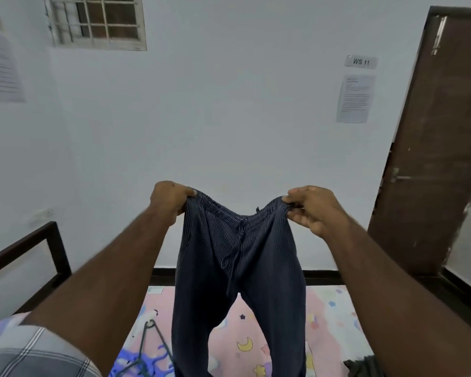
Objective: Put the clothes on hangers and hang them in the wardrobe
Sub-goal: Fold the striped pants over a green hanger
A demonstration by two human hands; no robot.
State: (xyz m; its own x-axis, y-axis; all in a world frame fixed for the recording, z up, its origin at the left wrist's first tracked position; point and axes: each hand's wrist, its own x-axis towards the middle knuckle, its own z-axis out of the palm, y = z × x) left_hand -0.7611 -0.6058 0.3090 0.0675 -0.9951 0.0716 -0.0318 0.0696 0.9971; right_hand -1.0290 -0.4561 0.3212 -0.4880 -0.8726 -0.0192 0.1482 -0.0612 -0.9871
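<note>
- The left hand (172, 201) had its grip closed on one end of the waistband of the dark pinstriped trousers (239, 268), fingers curled over the gathered elastic edge.
- The right hand (312, 210) pinched the other end of the waistband, thumb on top and fingers folded underneath the cloth.
- Between the two hands the waistband sagged in a shallow curve, and a drawstring hung down the middle of the front.
- The trousers were held up in the air in front of the white wall (229, 118), both legs dangling straight down and parted from the crotch, their lower ends out of sight past the bottom edge.
- Both forearms reached forward, bare, and a checked sleeve (36, 352) showed at the left arm.
- Below the trousers lay the bed, covered by a pink sheet (329, 322) printed with stars and moons.
- A dark green hanger (147, 346) lay on that sheet, just left of the hanging left trouser leg.
- A dark garment (365, 364) sat on the sheet at the lower right, partly hidden by the right arm.
- A dark bed frame (52, 246) stood to the left.
- A brown door (433, 159) stood at the right, with a sign reading "WS 11" (361, 62) and a printed sheet of paper (354, 98) fixed to the wall beside it.
- A barred window (98, 20) sat high on the wall to the left.
</note>
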